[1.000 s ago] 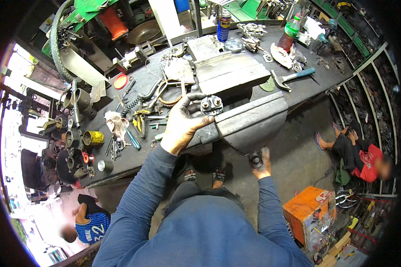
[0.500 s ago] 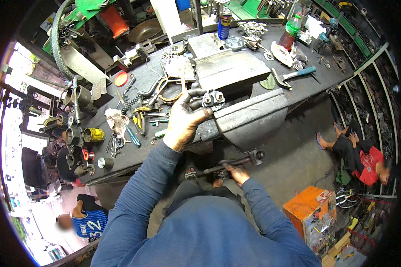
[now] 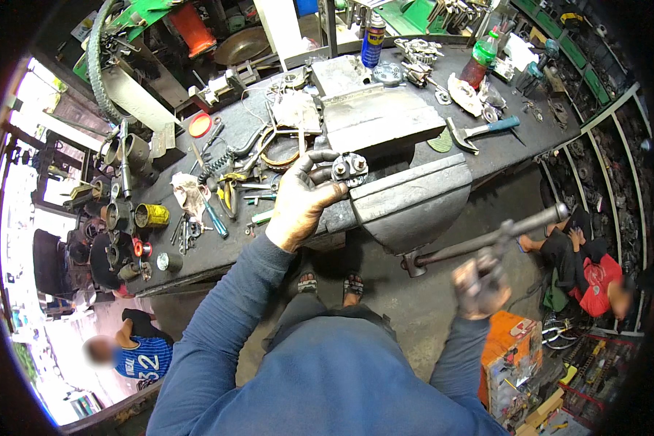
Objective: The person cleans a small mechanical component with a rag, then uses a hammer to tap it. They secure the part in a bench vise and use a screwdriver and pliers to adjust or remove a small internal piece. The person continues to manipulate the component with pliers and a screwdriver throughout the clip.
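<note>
My left hand (image 3: 301, 207) grips a small dark metal part (image 3: 349, 168) with two bright bolt-like studs, between thumb and fingers. It is held at the left end of the gap between the rear jaw (image 3: 381, 120) and front jaw (image 3: 414, 190) of a big bench vise. Whether the part touches a jaw, I cannot tell. Below the front jaw, the vise handle (image 3: 487, 237), a long steel bar, slants up to the right. Smeared by motion, my right hand (image 3: 481, 285) is just below the bar; its fingers are too blurred to read.
A hammer (image 3: 487, 129) and spray can (image 3: 372, 41) are on the workbench (image 3: 538, 145), along with a bottle of red liquid (image 3: 479, 62). Pliers (image 3: 229, 200) and other tools crowd its left side. An orange box (image 3: 512, 341) stands at right; two people sit farther off.
The vise handle has swung from pointing left to pointing right. My right hand has moved right and is blurred. My left hand still holds the metal part in nearly the same place.
</note>
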The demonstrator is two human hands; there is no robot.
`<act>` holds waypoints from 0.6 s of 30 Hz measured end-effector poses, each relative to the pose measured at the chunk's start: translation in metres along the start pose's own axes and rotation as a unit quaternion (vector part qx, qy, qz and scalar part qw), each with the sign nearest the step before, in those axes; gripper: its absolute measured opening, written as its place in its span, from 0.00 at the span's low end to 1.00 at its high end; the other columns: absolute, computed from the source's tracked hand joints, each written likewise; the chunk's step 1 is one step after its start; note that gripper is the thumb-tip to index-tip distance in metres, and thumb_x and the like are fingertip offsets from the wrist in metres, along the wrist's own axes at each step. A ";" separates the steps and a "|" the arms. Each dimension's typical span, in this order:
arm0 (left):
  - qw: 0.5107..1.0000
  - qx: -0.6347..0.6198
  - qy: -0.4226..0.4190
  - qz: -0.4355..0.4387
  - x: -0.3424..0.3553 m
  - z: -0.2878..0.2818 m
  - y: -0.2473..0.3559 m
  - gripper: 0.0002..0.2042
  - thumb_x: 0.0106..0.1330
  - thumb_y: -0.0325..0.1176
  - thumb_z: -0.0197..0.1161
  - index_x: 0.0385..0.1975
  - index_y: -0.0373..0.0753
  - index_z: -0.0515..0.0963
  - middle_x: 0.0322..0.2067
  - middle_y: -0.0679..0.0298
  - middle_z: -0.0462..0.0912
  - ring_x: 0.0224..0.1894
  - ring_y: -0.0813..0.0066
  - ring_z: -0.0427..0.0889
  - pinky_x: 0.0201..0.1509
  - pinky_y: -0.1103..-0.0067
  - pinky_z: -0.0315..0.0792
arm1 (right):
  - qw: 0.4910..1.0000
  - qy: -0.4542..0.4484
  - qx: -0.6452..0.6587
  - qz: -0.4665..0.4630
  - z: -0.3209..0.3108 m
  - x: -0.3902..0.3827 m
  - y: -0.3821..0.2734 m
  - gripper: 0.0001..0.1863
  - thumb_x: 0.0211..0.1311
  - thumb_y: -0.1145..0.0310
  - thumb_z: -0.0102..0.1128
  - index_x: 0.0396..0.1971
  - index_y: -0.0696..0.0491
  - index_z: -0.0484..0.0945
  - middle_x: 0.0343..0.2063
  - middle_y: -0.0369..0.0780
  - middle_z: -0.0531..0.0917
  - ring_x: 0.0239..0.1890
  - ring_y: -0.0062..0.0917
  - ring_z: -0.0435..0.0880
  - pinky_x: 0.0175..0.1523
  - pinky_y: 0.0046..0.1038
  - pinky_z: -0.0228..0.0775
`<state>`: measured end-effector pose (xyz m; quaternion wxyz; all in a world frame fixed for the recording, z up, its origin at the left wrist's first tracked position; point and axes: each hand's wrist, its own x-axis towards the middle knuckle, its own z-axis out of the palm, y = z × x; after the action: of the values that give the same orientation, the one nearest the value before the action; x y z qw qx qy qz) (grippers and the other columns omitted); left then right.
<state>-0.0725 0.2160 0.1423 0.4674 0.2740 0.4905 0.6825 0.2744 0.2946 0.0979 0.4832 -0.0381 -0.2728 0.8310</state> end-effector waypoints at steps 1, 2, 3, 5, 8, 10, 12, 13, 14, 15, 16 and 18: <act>1.000 -0.006 -0.004 0.002 0.000 0.000 0.000 0.28 0.61 0.20 0.72 0.62 0.33 0.72 0.54 0.53 0.85 0.56 0.64 0.85 0.61 0.71 0.80 | 0.994 0.073 -0.054 -0.061 -0.005 0.013 -0.022 0.42 0.72 0.65 0.62 0.82 0.40 0.52 0.36 0.39 0.86 0.22 0.22 0.76 0.31 0.27 0.70; 1.000 -0.006 -0.007 0.004 0.002 0.001 0.000 0.28 0.61 0.20 0.72 0.62 0.33 0.72 0.54 0.53 0.85 0.56 0.65 0.85 0.61 0.71 0.80 | 0.982 0.142 -0.091 -0.078 -0.034 0.023 -0.039 0.42 0.74 0.67 0.58 0.83 0.41 0.50 0.34 0.37 0.84 0.22 0.21 0.76 0.30 0.26 0.68; 1.000 -0.008 -0.013 0.004 0.003 0.002 -0.001 0.28 0.61 0.20 0.72 0.62 0.33 0.72 0.54 0.53 0.85 0.56 0.65 0.85 0.61 0.71 0.80 | 0.969 0.187 -0.144 -0.076 -0.082 0.025 -0.052 0.37 0.76 0.69 0.54 0.81 0.44 0.53 0.36 0.36 0.84 0.26 0.19 0.72 0.32 0.25 0.64; 1.000 0.002 -0.030 0.006 0.010 0.008 -0.002 0.28 0.61 0.20 0.72 0.62 0.33 0.72 0.54 0.53 0.85 0.56 0.64 0.86 0.60 0.71 0.81 | 0.854 0.399 -0.329 0.061 -0.181 0.012 -0.049 0.30 0.70 0.68 0.58 0.72 0.48 0.71 0.24 0.33 0.82 0.23 0.18 0.75 0.29 0.25 0.67; 1.000 -0.005 -0.015 0.003 0.008 0.003 -0.005 0.28 0.60 0.20 0.72 0.63 0.33 0.72 0.54 0.53 0.85 0.55 0.65 0.86 0.60 0.71 0.81 | 0.642 0.221 -0.699 0.226 -0.214 -0.019 0.029 0.44 0.59 0.76 0.62 0.79 0.47 0.62 0.49 0.49 0.88 0.39 0.37 0.90 0.46 0.36 0.83; 1.000 0.015 -0.023 0.015 0.013 0.005 -0.010 0.28 0.60 0.21 0.72 0.62 0.32 0.72 0.53 0.52 0.85 0.55 0.66 0.86 0.60 0.72 0.81 | 0.613 0.136 -0.778 -0.005 -0.256 -0.057 0.096 0.54 0.53 0.87 0.54 0.83 0.45 0.47 0.75 0.57 0.65 0.80 0.45 0.60 0.80 0.36 0.55; 0.999 0.034 -0.011 0.029 0.010 -0.002 -0.008 0.28 0.60 0.22 0.72 0.62 0.32 0.72 0.53 0.52 0.85 0.54 0.67 0.85 0.60 0.73 0.80 | 0.686 0.215 -0.691 0.073 -0.260 -0.051 0.110 0.53 0.53 0.89 0.49 0.82 0.47 0.49 0.75 0.57 0.64 0.78 0.46 0.64 0.79 0.34 0.55; 0.996 0.077 -0.007 0.033 0.010 -0.002 -0.008 0.28 0.60 0.22 0.72 0.62 0.32 0.72 0.53 0.53 0.85 0.53 0.69 0.85 0.59 0.74 0.80 | 0.702 0.241 -0.665 0.082 -0.263 -0.047 0.107 0.52 0.53 0.90 0.48 0.81 0.49 0.49 0.74 0.56 0.66 0.76 0.47 0.67 0.78 0.34 0.57; 0.997 0.079 -0.019 0.010 0.007 0.006 0.001 0.27 0.61 0.22 0.71 0.62 0.34 0.72 0.52 0.55 0.85 0.53 0.71 0.84 0.59 0.74 0.79 | 0.717 0.270 -0.636 0.090 -0.270 -0.045 0.102 0.51 0.52 0.91 0.48 0.81 0.50 0.50 0.73 0.56 0.67 0.74 0.47 0.69 0.77 0.34 0.58; 0.998 0.058 -0.018 0.023 0.006 0.008 -0.001 0.28 0.61 0.21 0.71 0.63 0.35 0.71 0.53 0.56 0.84 0.54 0.71 0.83 0.59 0.74 0.79 | 0.670 0.244 -0.701 -0.015 -0.281 -0.046 0.103 0.49 0.53 0.89 0.49 0.79 0.51 0.52 0.67 0.54 0.75 0.67 0.47 0.76 0.72 0.37 0.66; 0.998 0.043 0.012 0.043 0.001 -0.001 -0.008 0.29 0.61 0.20 0.71 0.63 0.35 0.71 0.54 0.56 0.83 0.54 0.71 0.83 0.59 0.74 0.79 | 0.675 0.333 -0.645 0.133 -0.222 -0.027 0.105 0.46 0.56 0.87 0.50 0.78 0.53 0.53 0.64 0.52 0.78 0.65 0.44 0.78 0.70 0.40 0.69; 0.997 -0.024 -0.008 0.072 -0.003 0.011 -0.011 0.32 0.61 0.18 0.70 0.66 0.37 0.68 0.58 0.56 0.81 0.56 0.71 0.82 0.59 0.74 0.79 | 0.716 0.339 -0.605 0.081 -0.264 -0.060 0.102 0.37 0.67 0.77 0.56 0.75 0.56 0.55 0.64 0.54 0.77 0.63 0.45 0.79 0.68 0.38 0.70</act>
<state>-0.0579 0.2184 0.1367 0.4275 0.3030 0.4489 0.7238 0.3130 0.3162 -0.1878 0.3478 -0.6232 -0.5314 0.4563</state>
